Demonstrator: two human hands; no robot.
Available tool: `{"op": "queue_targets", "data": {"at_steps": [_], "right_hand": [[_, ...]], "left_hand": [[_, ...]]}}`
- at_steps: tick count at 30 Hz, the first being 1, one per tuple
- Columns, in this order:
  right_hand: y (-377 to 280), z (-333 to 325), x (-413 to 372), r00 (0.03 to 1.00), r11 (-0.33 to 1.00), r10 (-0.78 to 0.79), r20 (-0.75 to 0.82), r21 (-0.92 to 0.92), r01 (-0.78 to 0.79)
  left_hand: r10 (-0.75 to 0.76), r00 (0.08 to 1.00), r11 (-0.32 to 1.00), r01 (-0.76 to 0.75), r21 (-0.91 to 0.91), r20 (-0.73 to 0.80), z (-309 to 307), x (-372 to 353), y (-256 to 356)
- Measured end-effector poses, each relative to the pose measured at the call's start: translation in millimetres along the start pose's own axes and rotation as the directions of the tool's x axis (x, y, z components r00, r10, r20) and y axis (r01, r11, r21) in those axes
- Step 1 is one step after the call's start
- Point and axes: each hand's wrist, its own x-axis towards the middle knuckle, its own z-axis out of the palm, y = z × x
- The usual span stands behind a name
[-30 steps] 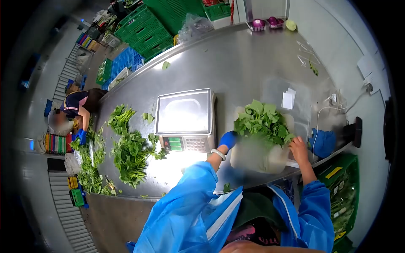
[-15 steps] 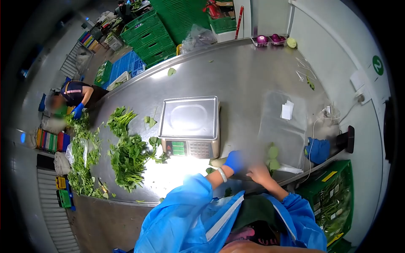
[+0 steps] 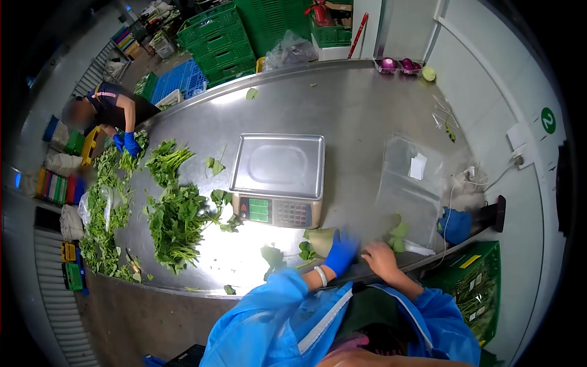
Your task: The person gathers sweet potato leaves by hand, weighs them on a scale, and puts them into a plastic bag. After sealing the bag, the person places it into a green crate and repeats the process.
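Note:
My left hand (image 3: pixel 341 253), in a blue glove and smeared by motion, is at the table's near edge beside a tan object (image 3: pixel 321 241) and some green leaves (image 3: pixel 307 249). Whatever it holds cannot be made out. Just to its right is my bare right hand (image 3: pixel 381 259), its fingers curled together and their contents hidden. Green leaves (image 3: pixel 398 233) lie beyond the right hand, near clear plastic bags (image 3: pixel 408 202). A scale (image 3: pixel 278 168) stands beyond my left hand, and bunches of leafy greens (image 3: pixel 177 226) lie to its left.
A co-worker (image 3: pixel 116 104) in blue gloves leans over more greens (image 3: pixel 110 214) at the far left. Green crates (image 3: pixel 220 49) stand behind the metal table (image 3: pixel 348 116). Packed onions (image 3: pixel 388 65) sit at the back right. A green crate (image 3: pixel 489 260) stands lower right.
The view has shifted slightly. My left hand has tilted more upright, and more leaves show beside it. The co-worker's two gloved hands now both show at the greens.

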Motion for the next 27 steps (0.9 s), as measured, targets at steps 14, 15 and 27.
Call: {"op": "queue_targets", "data": {"at_steps": [14,15,27], "right_hand": [[68,-9,124,0.749,0.964,-0.121,0.652,-0.104,0.246],[46,-57,124,0.595,0.994,-0.108,0.796,0.081,0.073],[100,-72,-112,0.556,0.577,-0.108,0.824,0.507,-0.640]], "left_hand": [[0.088,0.991,0.995,-0.092,-0.040,-0.097,-18,0,-21],[0.096,0.995,0.974,-0.088,-0.207,0.026,-35,5,-24],[0.530,0.811,0.350,-0.475,-0.808,-0.247,-68,67,21]]}}
